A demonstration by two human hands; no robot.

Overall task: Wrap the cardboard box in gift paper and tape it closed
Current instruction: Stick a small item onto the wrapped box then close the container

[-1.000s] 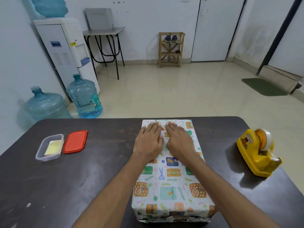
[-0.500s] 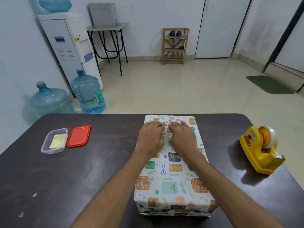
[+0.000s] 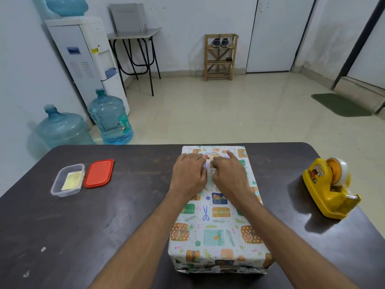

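The box wrapped in gift paper lies lengthwise on the dark table, its far end near the table's back edge. The paper is white with printed presents and scissors. My left hand rests on the far part of the box top with its fingers curled under. My right hand lies beside it, index finger stretched forward on the paper, the other fingers bent. Between the fingertips shows a small pale sticker with a red figure. A yellow tape dispenser stands to the right of the box.
At the left of the table stands a clear plastic tub holding a yellow pad, with its red lid beside it. Beyond the table are two blue water jugs, a water dispenser, a small metal table and a wooden shoe rack.
Both hands lay flat side by side on the box top a second ago. Their fingers have curled in, uncovering the sticker, and the right index finger now points forward.
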